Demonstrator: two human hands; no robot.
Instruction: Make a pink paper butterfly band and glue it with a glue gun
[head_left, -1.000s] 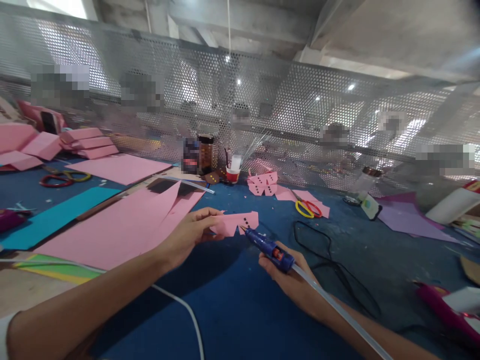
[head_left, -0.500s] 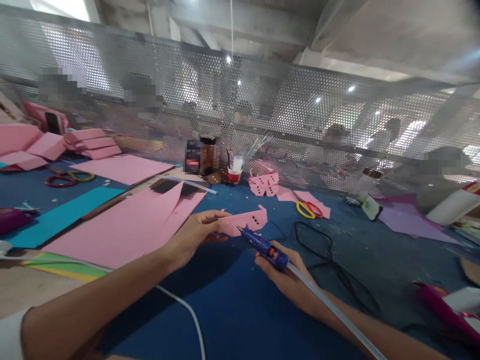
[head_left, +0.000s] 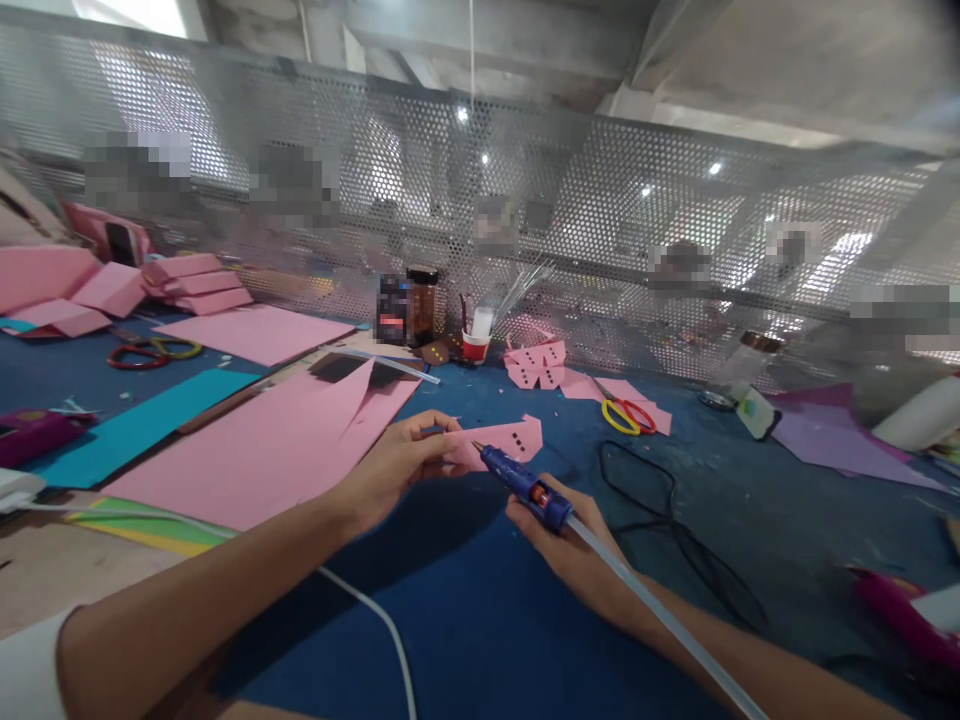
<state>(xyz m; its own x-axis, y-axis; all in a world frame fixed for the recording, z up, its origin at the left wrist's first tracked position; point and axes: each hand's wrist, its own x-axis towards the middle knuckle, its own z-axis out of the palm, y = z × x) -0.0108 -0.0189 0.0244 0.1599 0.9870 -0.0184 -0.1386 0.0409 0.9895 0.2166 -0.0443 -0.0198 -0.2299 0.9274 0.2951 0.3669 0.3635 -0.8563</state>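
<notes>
My left hand pinches the left end of a small pink paper cutout, which has a few dark marks near its right end. In my right hand is a blue hot glue gun, with a long clear glue stick running out of its back. The nozzle lies over the near face of the cutout, close to my left fingertips; whether it touches the paper I cannot tell. Both hands are above the blue tabletop.
Large pink sheets and a teal strip lie left. Beyond my hands are a pink dotted paper piece, scissors and a red-and-white cup. A black cable loops right. A perforated metal screen stands behind.
The glue gun's nozzle has shifted slightly up and left across the pink cutout. My left hand keeps its hold. The whole view has turned a little to the left.
</notes>
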